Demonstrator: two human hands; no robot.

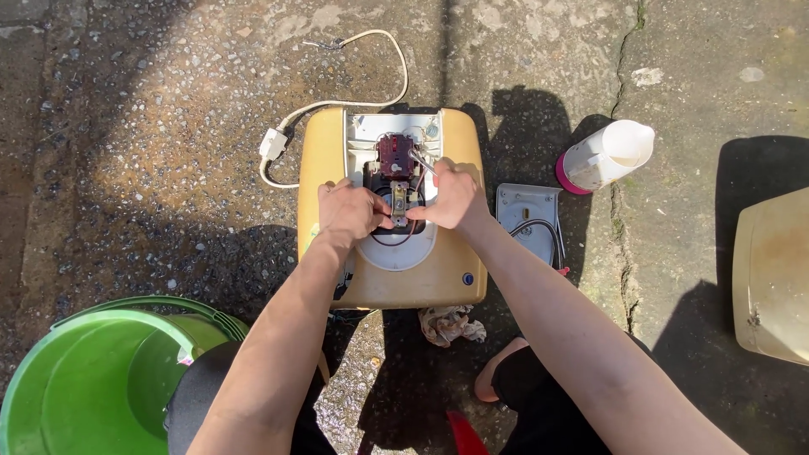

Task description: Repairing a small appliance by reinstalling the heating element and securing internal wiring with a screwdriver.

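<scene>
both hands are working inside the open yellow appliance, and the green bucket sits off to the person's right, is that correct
Not quite. The head view shows the left hand and right hand at the open yellow appliance, but the green bucket sits to the person's left, not the right.

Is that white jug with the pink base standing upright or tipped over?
Tipped over. The white jug lies on its side on the concrete ground, its open mouth facing right and its pink base to the left.

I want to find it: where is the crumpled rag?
In the head view, the crumpled rag lies on the concrete ground, just below the yellow appliance, between the person's forearms.
</scene>
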